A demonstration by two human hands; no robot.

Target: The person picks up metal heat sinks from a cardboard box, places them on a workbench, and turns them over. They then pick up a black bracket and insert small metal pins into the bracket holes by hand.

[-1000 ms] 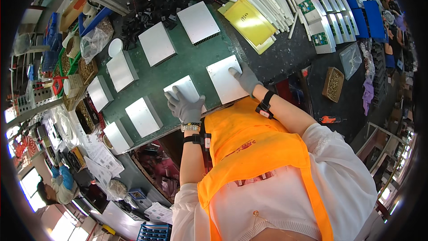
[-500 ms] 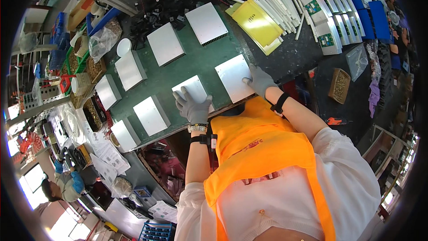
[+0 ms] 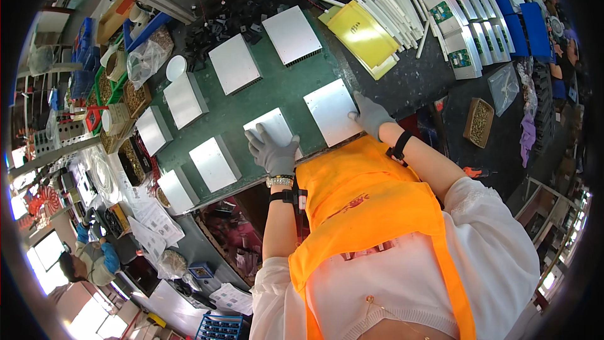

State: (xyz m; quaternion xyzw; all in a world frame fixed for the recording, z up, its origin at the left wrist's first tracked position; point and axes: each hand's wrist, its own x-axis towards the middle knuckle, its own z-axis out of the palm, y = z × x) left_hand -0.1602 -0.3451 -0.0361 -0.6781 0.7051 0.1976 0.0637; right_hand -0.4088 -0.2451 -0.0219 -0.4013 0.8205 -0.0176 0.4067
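The left hand (image 3: 274, 153) stays spread, unclenched, on the metal box (image 3: 275, 119) below. The right hand (image 3: 374, 117), loose, has eased to the edge of the silver case (image 3: 328, 113) beside it.

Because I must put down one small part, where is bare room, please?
Bare green surface shows between the two rows of metal boxes. Bare dark table shows between the white sticks and the right hand. Crowded: beyond the far row, where black parts lie heaped.

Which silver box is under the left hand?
The third silver box from the left in the near row: it alone is partly covered by the left hand.
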